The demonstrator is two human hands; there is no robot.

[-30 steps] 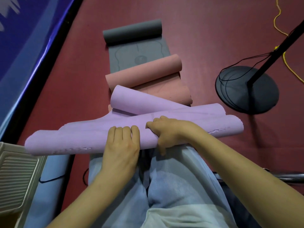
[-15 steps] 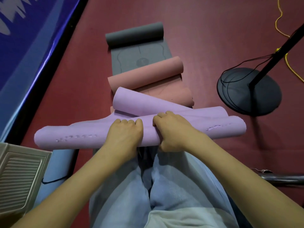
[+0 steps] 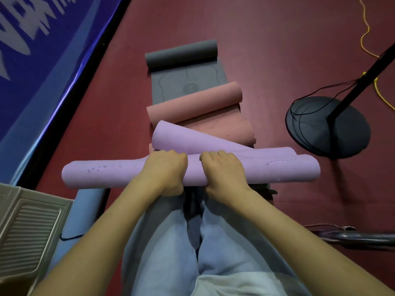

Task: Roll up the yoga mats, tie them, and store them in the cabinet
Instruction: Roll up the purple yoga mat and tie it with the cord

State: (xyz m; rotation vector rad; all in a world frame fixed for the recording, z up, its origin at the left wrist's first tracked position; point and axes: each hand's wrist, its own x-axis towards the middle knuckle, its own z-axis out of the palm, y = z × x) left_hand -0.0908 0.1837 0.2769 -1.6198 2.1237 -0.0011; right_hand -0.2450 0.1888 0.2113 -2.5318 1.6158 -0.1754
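Purple mat roll [image 3: 115, 175] lies across the knees at 6 o'clock; left hand [image 3: 165, 170] and right hand [image 3: 223, 169] both curl round its middle; risk: ends unsupported, so roll could telescope or loosen; loose tail [image 3: 192, 139] at 12 o'clock could skew.

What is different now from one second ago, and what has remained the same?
Both hands, left and right, have rolled the purple mat further forward, and the roll looks thicker. Their fingers now curl further over its top. The pink mat, grey mat and stand base lie as before.
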